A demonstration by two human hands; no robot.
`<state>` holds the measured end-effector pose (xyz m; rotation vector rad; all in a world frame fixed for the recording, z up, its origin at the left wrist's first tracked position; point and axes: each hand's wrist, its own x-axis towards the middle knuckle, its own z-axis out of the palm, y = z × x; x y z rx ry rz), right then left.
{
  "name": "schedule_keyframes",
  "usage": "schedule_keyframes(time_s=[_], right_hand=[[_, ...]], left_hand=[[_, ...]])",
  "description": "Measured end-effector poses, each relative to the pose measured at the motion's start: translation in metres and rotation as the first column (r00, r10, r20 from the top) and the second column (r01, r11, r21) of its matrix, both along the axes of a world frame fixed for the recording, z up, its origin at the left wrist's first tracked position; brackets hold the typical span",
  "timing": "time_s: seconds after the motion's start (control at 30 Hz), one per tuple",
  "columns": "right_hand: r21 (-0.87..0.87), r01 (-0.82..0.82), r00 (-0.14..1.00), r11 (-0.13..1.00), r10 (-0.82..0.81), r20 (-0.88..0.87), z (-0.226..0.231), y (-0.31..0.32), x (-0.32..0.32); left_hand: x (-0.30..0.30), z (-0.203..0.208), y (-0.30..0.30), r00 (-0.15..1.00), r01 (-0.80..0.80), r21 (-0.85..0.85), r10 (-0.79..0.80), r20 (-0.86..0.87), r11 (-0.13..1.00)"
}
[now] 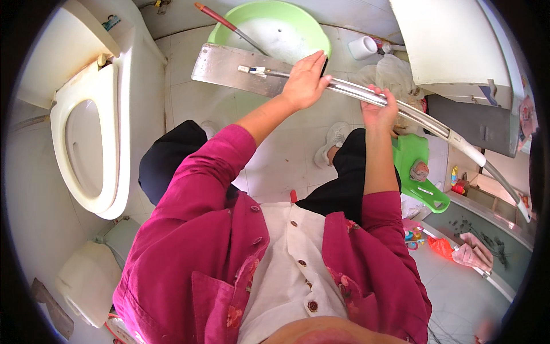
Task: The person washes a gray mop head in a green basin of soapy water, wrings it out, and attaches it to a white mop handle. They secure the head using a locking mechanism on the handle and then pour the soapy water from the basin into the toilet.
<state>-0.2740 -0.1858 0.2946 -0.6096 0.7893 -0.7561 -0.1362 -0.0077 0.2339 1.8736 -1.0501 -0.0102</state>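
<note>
A flat mop with a bare metal plate and a long silver pole lies across in front of me, reaching to the right. My left hand grips it where the pole meets the plate, fingers laid together over the top. Further along, my right hand is closed around the pole, with its fingertips showing on the upper side. Behind the plate stands a light green basin with foamy water. A stick with a reddish handle leans in the basin.
At the left is a toilet with its seat exposed. A white cup lies near the back wall, by a cabinet. To my right are a green stool, a red bag and a pink cloth.
</note>
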Motion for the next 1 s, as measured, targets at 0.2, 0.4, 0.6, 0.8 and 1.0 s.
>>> schedule_keyframes(time_s=[0.2, 0.4, 0.6, 0.8, 1.0], right_hand=[[-0.014, -0.018, 0.998, 1.000, 0.018, 0.053, -0.002, 0.000, -0.001], [-0.002, -0.069, 0.995, 0.998, 0.069, 0.077, -0.001, -0.010, 0.000], [0.003, -0.001, 1.000, 1.000, 0.001, 0.004, 0.010, 0.001, -0.002], [0.046, 0.053, 0.999, 0.998, -0.052, -0.015, 0.001, -0.002, 0.006], [0.104, 0.064, 0.993, 0.992, -0.053, -0.105, -0.022, -0.026, -0.007]], left_hand=[[0.040, -0.007, -0.032, 0.988, 0.078, 0.225, -0.046, -0.145, 0.971], [0.069, -0.063, -0.037, 0.754, -0.281, 0.189, 0.339, -0.563, 0.941], [0.072, -0.036, 0.000, 0.219, -0.194, -0.159, -0.116, -0.969, 0.968], [0.070, -0.035, 0.007, -0.032, 0.003, -0.313, -0.313, -0.949, 0.950], [0.044, -0.028, 0.000, -0.304, 0.111, -0.540, -0.489, -0.817, 0.834]])
